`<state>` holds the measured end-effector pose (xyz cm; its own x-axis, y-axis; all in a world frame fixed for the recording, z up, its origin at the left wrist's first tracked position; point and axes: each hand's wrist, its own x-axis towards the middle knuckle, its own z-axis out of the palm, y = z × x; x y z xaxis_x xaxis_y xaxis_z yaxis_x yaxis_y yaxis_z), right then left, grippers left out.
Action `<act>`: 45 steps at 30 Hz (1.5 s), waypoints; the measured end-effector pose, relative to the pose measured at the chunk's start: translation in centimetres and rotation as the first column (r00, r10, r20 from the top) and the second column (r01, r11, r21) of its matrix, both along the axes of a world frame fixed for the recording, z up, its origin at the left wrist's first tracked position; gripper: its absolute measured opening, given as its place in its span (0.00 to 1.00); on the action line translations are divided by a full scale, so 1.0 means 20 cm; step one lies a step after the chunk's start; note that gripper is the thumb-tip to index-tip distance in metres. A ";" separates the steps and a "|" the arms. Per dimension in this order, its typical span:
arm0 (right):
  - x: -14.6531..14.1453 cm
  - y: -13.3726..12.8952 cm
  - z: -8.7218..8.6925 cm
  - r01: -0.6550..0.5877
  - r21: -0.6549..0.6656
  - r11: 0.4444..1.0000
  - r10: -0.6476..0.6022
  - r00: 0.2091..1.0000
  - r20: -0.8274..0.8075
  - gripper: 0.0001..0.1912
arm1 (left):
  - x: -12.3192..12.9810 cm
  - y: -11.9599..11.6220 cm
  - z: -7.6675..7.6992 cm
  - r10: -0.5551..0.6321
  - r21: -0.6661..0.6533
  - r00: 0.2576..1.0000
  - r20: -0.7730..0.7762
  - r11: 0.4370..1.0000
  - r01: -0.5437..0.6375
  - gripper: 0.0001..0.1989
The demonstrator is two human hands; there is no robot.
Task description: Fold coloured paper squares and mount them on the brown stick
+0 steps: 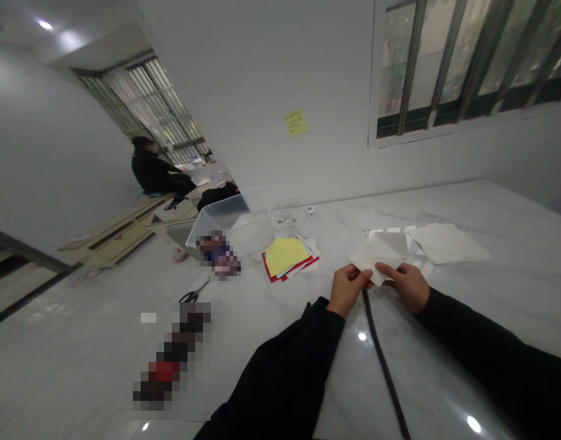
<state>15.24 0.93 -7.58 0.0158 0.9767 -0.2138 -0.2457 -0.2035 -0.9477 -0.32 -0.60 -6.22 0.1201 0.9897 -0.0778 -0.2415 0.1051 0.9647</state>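
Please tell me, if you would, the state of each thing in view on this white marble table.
Folded white paper, held off the table.
Left hand, pinching it.
Right hand, pinching it.
Flat white paper sheet, lying flat.
Yellow paper sheet, uppermost in a paper stack.
Black cord, lying almost straight.

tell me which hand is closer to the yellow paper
Left. The left hand is to the right of the yellow paper, gripping one side of a folded white sheet. The right hand is farther away, on that sheet's far side.
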 end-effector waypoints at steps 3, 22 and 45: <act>-0.01 -0.01 0.00 -0.026 0.045 0.999 0.022 0.997 0.068 0.16 | -0.01 0.02 -0.01 0.047 0.014 0.999 -0.018 0.999 -0.047 0.23; 0.09 0.09 -0.01 -0.258 0.069 0.964 0.254 0.966 0.056 0.17 | -0.13 0.10 -0.04 0.050 0.062 0.984 -0.170 0.997 -0.040 0.21; 0.09 0.04 0.04 -0.401 0.155 0.903 0.313 0.859 0.405 0.26 | -0.09 0.06 -0.05 0.007 0.043 0.994 -0.105 0.999 -0.002 0.24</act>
<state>17.03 1.77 -6.74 -0.3108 0.9498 -0.0347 0.1709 0.0199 -0.9851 -2.14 0.58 -7.18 0.1088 0.9929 -0.0477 -0.1388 0.0627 0.9883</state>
